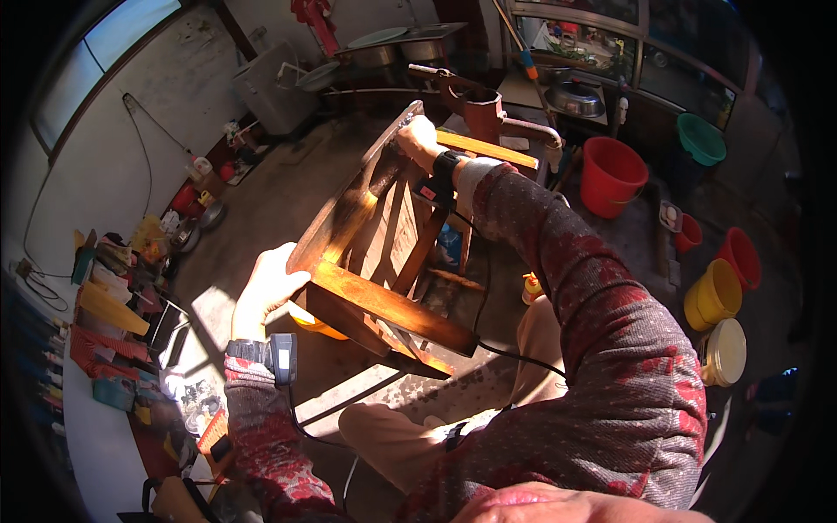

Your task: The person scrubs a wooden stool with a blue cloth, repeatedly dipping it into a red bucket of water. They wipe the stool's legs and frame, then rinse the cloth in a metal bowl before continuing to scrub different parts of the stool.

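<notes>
A brown wooden stool or small bench lies tipped over in front of me, its legs pointing right and toward me. My left hand grips its near left corner, the thumb on the wood. At the far end, my right hand is closed on a dark, crumpled thing, too small to name, pressed against the underside. Both wrists carry strapped devices with black cables. A blue bottle stands behind the wooden bars. Partly hidden below the left corner is a yellow container.
A hand pump stands beyond the stool. To the right are a red bucket, a yellow bucket and a lidded white bucket. A small yellow bottle is near my knee. Cluttered goods line the left wall.
</notes>
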A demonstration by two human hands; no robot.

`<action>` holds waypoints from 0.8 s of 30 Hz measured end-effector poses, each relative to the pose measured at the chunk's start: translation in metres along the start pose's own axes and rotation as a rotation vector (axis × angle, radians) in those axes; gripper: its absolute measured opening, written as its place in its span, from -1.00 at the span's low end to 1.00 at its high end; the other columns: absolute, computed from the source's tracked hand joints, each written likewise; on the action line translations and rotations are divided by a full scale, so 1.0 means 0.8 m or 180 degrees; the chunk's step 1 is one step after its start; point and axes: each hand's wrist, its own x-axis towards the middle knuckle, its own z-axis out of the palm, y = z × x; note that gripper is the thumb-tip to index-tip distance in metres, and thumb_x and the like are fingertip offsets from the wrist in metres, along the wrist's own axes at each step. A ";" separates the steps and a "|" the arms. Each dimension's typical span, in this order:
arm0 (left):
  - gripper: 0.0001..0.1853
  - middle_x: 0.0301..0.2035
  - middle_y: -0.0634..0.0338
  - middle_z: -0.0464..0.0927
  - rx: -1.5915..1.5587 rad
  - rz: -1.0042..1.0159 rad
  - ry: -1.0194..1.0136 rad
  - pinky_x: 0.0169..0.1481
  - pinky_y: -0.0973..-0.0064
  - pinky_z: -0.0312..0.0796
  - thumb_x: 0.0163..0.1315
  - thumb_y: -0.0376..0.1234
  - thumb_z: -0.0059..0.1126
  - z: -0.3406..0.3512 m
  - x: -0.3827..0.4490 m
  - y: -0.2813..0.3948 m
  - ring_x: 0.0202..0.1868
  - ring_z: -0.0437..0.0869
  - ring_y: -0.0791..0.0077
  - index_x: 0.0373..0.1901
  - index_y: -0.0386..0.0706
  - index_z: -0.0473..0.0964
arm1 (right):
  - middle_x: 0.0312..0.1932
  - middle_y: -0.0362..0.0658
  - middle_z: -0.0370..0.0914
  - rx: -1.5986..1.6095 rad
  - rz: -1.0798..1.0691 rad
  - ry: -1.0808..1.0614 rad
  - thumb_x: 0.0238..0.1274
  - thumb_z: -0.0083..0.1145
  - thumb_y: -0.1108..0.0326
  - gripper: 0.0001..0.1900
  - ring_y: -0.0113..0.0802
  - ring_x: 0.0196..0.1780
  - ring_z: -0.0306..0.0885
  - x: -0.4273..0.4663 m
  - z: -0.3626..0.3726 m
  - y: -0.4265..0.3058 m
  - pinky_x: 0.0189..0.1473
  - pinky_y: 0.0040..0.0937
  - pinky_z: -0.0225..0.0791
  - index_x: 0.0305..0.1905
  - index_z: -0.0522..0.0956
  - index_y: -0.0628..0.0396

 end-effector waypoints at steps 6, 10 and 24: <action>-0.66 -0.31 0.17 0.60 0.0071 0.0042 -0.0019 -0.05 0.50 0.43 -0.02 -0.47 0.19 -0.004 0.000 -0.013 -0.24 0.56 0.51 -0.15 -0.37 0.53 | -0.63 0.02 0.55 0.0645 0.0065 -0.1254 -0.01 0.16 0.38 -0.81 -0.21 -0.55 0.59 -0.112 -0.044 -0.108 -0.52 -0.32 0.40 -0.48 0.57 0.35; -0.67 -0.27 0.22 0.58 0.0173 0.0013 -0.0154 0.00 0.53 0.40 0.01 -0.44 0.20 -0.007 -0.001 -0.016 -0.19 0.53 0.57 -0.14 -0.34 0.52 | -0.46 0.08 0.65 -0.1191 -0.0086 -0.0083 -0.16 0.18 0.18 -0.69 -0.02 -0.32 0.69 -0.074 -0.107 -0.055 -0.29 -0.25 0.52 -0.38 0.68 0.22; -0.56 -0.18 0.16 0.64 0.0182 -0.0184 0.0063 0.08 0.53 0.40 0.02 -0.46 0.26 -0.019 -0.011 -0.021 -0.12 0.60 0.52 0.00 -0.36 0.53 | -0.38 0.12 0.62 -0.1450 -0.0237 -0.0525 0.13 0.04 0.12 -0.68 0.05 -0.26 0.64 -0.151 -0.228 0.048 -0.21 -0.16 0.49 -0.30 0.64 0.15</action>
